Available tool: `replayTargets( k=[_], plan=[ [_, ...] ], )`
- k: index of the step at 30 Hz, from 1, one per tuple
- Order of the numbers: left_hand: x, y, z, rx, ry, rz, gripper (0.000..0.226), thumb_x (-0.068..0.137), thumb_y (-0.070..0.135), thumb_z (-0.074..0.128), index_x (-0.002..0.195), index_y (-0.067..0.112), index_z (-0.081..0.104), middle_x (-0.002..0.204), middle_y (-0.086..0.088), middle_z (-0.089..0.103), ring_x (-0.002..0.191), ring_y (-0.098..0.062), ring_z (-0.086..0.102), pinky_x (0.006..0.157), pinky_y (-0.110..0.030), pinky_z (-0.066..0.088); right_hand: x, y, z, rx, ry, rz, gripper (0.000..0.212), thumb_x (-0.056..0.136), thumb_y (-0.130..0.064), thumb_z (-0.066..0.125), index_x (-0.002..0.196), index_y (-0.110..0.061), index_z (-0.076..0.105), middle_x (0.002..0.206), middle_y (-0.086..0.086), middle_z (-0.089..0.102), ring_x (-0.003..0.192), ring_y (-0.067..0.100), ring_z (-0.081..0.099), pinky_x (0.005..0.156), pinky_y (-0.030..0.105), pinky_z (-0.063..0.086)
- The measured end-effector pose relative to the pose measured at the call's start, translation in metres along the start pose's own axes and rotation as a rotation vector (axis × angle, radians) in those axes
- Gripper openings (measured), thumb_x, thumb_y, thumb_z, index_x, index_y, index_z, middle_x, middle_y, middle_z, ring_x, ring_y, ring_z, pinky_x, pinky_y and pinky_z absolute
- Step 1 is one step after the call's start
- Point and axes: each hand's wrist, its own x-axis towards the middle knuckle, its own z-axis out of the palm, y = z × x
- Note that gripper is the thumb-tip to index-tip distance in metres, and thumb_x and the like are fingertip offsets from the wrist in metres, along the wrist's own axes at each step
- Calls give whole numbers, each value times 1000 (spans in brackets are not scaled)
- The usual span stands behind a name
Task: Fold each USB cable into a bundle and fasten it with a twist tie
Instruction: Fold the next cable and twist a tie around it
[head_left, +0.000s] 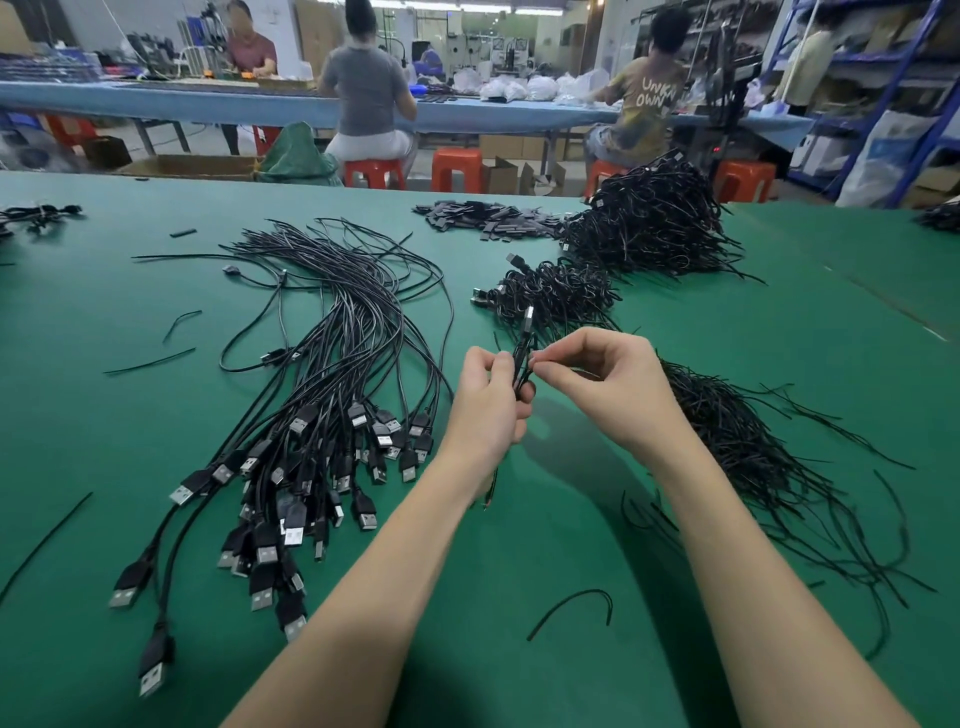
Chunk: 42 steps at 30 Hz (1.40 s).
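A green table (93, 395) fills the view, seen from above by the person working at it; at the far left edge lies a small tangle of black cords (39, 215); scattered short black ties (150, 361) lie loose on the cloth nearby. Left of centre spreads a large fan of loose USB cables (332, 332), their thin ends toward the far side and their silver-tipped plugs (291, 525) heaped toward the near side. At the centre both bare forearms reach forward; the left hand (485, 402) is curled around a folded cable bundle (523, 358), held upright above the table with its plug pointing up; just beside it the right hand (605, 382) pinches something thin at the bundle between thumb and fingertips, too small to make out; the two hands almost touch. A single curved tie (574, 608) lies on the table near the forearms. Beyond the hands sits a small heap of finished bundles (558, 291); further back a flat pile of small black pieces (488, 218); to the right of that, a tall mound of bundled cables (649, 223). Right of the right hand lies a thick spread of twist ties (753, 457). Behind the table, people sit on orange stools (457, 169) at a long blue bench (156, 98).
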Motion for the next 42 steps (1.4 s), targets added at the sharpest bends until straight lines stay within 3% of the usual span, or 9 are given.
replayTargets(
  k=[5,12,17,20,23,30,37,40,42],
  plan=[
    [2,10,-1,-212,29,-61,8,101,12,35,94,11,39,67,-3,48,41,-6,33,34,-17,21,-3,1,-4,315,-86,301,5,85,-3,78,86,-8,79,85,11,74,83,16,68,88,31,60],
    [-4,18,-6,-161,-222,-80,7,98,12,39,91,11,39,65,-2,49,48,-10,30,34,-17,19,0,3,-16,586,-145,740,17,69,-9,77,85,-6,74,76,7,71,66,11,72,52,13,53],
    [-13,17,-9,62,-498,-111,23,100,8,44,79,17,39,65,-6,58,48,-10,34,38,-16,17,-4,11,-37,330,-175,638,6,77,-5,78,79,-11,80,71,5,67,54,3,58,43,11,41],
    [-14,16,-11,142,-589,-97,23,101,6,46,80,15,41,70,-9,65,51,-10,35,40,-16,19,-7,15,-47,111,-195,495,21,87,-5,73,76,-20,83,66,2,67,53,7,49,48,16,35],
    [-12,16,-12,313,-635,-49,19,101,10,51,83,14,45,78,-11,72,54,-13,36,44,-19,27,-6,0,-52,-14,-256,405,13,67,-28,88,79,-24,84,71,2,74,57,7,56,54,15,41],
    [-7,-5,-5,606,-342,150,14,94,28,54,81,25,50,85,10,77,55,-17,40,57,-29,37,7,-12,-34,-563,-90,188,7,76,-36,85,71,-35,81,44,-18,58,43,3,45,55,26,37],
    [1,-4,-5,166,-62,84,5,97,17,61,93,19,58,76,2,76,57,-12,48,55,-25,40,4,-25,-14,-427,-52,-53,6,80,-23,85,77,-27,82,79,-12,72,58,3,51,59,17,39],
    [-1,-7,-8,387,33,318,5,94,19,64,97,17,68,78,7,76,68,0,65,68,-21,49,3,-27,-15,-426,-91,17,14,82,-25,83,71,-34,80,75,-1,75,63,21,59,61,35,50],
    [-5,-8,-9,531,66,494,5,93,17,65,96,16,69,82,9,74,77,-1,68,74,-18,51,3,-25,-21,-444,-129,83,16,83,-30,80,69,-37,79,65,-6,73,54,19,58,51,31,49]
  ],
)
